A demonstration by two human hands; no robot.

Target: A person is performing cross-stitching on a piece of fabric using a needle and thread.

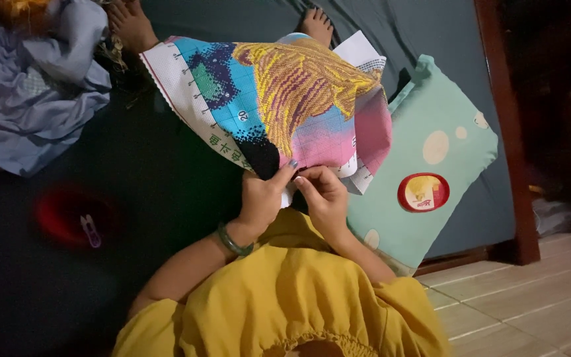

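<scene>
A large cross-stitch canvas (279, 99) with yellow, blue, pink and black stitched areas lies draped over my knees, with a white gridded border on its left edge. My left hand (262, 195) pinches the near edge of the canvas between thumb and fingers; a green bangle (232, 241) sits on that wrist. My right hand (325, 195) is right beside it, fingers closed on the same edge of the fabric. Whether a needle is between the fingers cannot be made out. My yellow sleeves and dress (285, 297) fill the foreground.
A mint-green pillow (444, 125) with pale dots lies to the right, with a small red round tin (423, 192) on it. Crumpled blue cloth (28, 86) lies at top left. A red object (74, 215) sits on the dark mattress. Tiled floor (530, 304) is at bottom right.
</scene>
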